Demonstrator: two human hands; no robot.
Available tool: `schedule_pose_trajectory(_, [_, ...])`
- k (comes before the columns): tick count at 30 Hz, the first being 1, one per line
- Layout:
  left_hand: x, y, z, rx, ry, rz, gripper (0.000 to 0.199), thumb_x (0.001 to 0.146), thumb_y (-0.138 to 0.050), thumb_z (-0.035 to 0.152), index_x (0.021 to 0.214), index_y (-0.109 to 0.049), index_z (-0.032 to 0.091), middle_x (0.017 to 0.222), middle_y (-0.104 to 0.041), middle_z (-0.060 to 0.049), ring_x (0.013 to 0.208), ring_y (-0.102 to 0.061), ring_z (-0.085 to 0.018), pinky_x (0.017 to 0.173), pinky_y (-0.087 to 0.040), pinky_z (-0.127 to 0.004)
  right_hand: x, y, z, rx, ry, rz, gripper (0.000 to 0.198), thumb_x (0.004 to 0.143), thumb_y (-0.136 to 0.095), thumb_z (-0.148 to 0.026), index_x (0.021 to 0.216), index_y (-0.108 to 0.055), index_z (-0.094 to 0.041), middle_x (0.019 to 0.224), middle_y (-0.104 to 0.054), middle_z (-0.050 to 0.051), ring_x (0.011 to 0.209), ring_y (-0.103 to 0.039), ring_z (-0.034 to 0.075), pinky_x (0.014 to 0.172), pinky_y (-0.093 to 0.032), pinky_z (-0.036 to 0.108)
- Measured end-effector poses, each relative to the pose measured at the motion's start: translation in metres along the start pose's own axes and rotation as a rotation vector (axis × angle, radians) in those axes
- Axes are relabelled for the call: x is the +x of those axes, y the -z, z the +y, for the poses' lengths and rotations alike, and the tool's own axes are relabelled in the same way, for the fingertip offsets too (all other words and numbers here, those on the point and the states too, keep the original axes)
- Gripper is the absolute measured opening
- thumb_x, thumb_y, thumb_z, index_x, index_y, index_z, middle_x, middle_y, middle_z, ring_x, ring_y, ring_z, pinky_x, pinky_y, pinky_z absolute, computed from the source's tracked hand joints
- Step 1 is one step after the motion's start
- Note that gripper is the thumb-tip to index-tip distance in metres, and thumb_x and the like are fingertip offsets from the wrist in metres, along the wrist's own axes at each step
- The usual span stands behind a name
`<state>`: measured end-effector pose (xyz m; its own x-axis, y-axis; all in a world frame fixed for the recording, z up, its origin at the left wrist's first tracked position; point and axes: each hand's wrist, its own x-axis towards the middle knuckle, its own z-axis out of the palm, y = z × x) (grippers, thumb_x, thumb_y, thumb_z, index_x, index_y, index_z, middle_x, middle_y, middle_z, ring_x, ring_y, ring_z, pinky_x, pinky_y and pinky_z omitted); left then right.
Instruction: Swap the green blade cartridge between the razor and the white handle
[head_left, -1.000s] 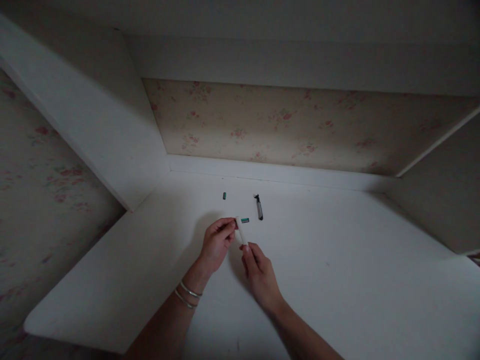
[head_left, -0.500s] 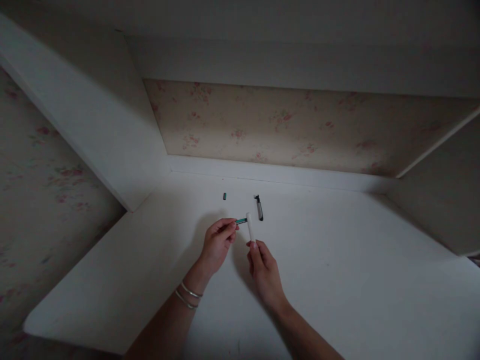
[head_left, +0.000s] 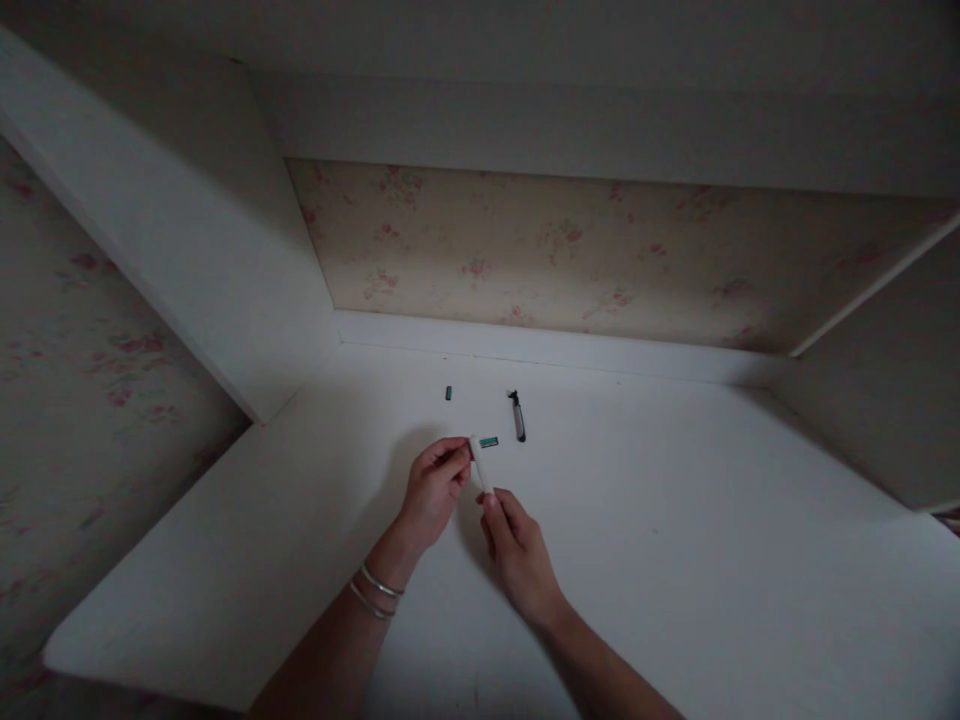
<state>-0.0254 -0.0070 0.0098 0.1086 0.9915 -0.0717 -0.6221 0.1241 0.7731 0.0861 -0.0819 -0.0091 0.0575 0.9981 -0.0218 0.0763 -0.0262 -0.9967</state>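
Both hands are on the job here, with the white stick (head_left: 481,468) right in the middle of things. The right hand (head_left: 523,555) has the stick's near end, thumb and fingers closed on it; the left hand (head_left: 433,492) sits just left of the stick's far end, fingers pinched together on what looks like the hidden end of the green strip (head_left: 490,441). That strip pokes out right of the stick, passing behind it (whether they touch, I can't tell from here). So, as I read it, we're at the stick-against-strip step, and the next move calls for a firm left pinch and a light, level pass with the stick. Over on the tabletop (head_left: 660,590), a dark handle (head_left: 519,418) lies beyond and right of the stick, a small green piece (head_left: 448,393) farther beyond, to its left.
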Motion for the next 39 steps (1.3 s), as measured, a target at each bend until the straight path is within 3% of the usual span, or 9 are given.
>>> schedule_pose_trajectory(2, [0.0005,0.0001,-0.0001,-0.006,-0.006,0.002,0.016,0.064,-0.076,0.019,0.078,-0.069,0.013,0.065,-0.059,0.0,0.055,-0.047,-0.005,0.051,-0.035,-0.017,-0.0007,-0.0006,0.0,-0.021,0.009,-0.024,0.038,0.091,-0.039,-0.052,0.091,-0.057,-0.018,0.058,-0.039,-0.005,0.049,-0.036,0.01,0.044,-0.028,0.021])
schedule_pose_trajectory(7, [0.002,0.0034,-0.0033,0.012,-0.008,-0.013,0.018,0.066,-0.075,0.02,0.081,-0.07,0.014,0.071,-0.064,-0.003,0.059,-0.051,-0.007,0.052,-0.036,-0.018,0.0023,0.0021,0.0005,0.038,-0.01,0.104,0.04,0.091,-0.039,-0.053,0.092,-0.056,-0.017,0.058,-0.035,-0.006,0.049,-0.032,0.009,0.043,-0.025,0.02])
schedule_pose_trajectory(13, [0.0014,0.002,-0.0025,0.015,-0.021,-0.02,0.015,0.066,-0.075,0.019,0.079,-0.07,0.013,0.064,-0.059,0.001,0.054,-0.046,-0.005,0.051,-0.034,-0.017,-0.0009,0.0012,-0.002,-0.037,0.028,-0.039,0.039,0.092,-0.039,-0.052,0.091,-0.057,-0.017,0.057,-0.038,-0.005,0.049,-0.035,0.01,0.044,-0.028,0.021])
schedule_pose_trajectory(18, [0.0009,0.0009,-0.0013,0.041,0.004,0.001,0.019,0.067,-0.075,0.021,0.083,-0.071,0.013,0.072,-0.064,-0.004,0.058,-0.048,-0.006,0.053,-0.036,-0.018,0.0008,0.0026,-0.001,-0.024,0.023,0.077,0.04,0.091,-0.039,-0.053,0.09,-0.057,-0.018,0.058,-0.039,-0.005,0.049,-0.035,0.01,0.044,-0.028,0.021])
schedule_pose_trajectory(24, [0.0013,0.0,-0.002,0.056,-0.01,0.008,0.021,0.066,-0.075,0.024,0.083,-0.071,0.013,0.065,-0.059,0.0,0.056,-0.046,-0.005,0.052,-0.035,-0.018,-0.0008,0.0012,-0.003,-0.056,0.03,0.012,0.04,0.091,-0.039,-0.052,0.09,-0.058,-0.018,0.058,-0.041,-0.004,0.051,-0.038,0.011,0.045,-0.03,0.021])
schedule_pose_trajectory(39, [0.0017,-0.0001,-0.0027,0.067,0.002,0.03,0.024,0.065,-0.076,0.026,0.085,-0.071,0.013,0.074,-0.064,-0.003,0.056,-0.047,-0.006,0.052,-0.037,-0.018,-0.0013,0.0017,-0.0039,-0.083,0.05,0.079,0.037,0.092,-0.04,-0.049,0.092,-0.058,-0.017,0.061,-0.043,-0.003,0.053,-0.039,0.011,0.046,-0.031,0.021])
